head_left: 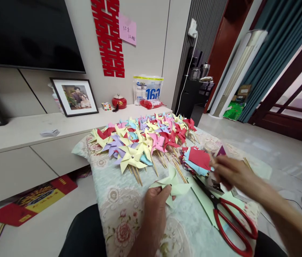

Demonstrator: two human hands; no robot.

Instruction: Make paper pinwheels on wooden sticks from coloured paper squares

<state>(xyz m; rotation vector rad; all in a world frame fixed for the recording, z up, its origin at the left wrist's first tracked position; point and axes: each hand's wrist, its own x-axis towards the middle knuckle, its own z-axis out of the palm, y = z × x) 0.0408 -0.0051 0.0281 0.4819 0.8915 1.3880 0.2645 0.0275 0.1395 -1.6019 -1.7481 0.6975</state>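
Observation:
My left hand [156, 200] is closed on a pale green paper pinwheel [172, 184], pinching its folded points near the middle. My right hand [227, 171], a little blurred, is raised over a small open box [215, 185]. Its fingers are drawn together, and what they hold, if anything, cannot be made out. Beside it lies a pile of cut paper sheets [199, 159], red and blue on top. Red-handled scissors [219, 205] rest on light green paper sheets [203, 203]. Many finished pinwheels [132, 157] on sticks fill the far part of the table.
A floral cloth covers the table [129, 214]. Loose wooden sticks [179, 171] lie beyond the green pinwheel. Behind stands a white cabinet [30, 132] with a framed photo [74, 96], a red pot [119, 101] and a plastic package [148, 89].

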